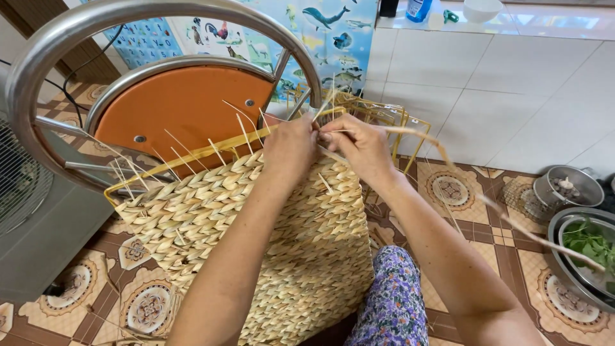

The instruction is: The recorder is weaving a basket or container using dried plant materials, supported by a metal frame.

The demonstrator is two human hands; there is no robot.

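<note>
A half-woven straw basket [211,218] on a yellow wire frame [186,157] leans against a stool in front of me. My left hand [291,144] presses on the basket's top edge and pinches a straw strand there. My right hand [359,144] sits right beside it, fingers closed on a long pale straw strand [506,221] that trails off to the right over the floor. Thin straw ends stick up along the rim.
A steel-framed stool with an orange seat [186,106] stands behind the basket. More yellow wire frames [384,115] lean on the white tiled wall. Metal bowls, one with greens [586,247], stand at right. A grey fan [29,211] is at left.
</note>
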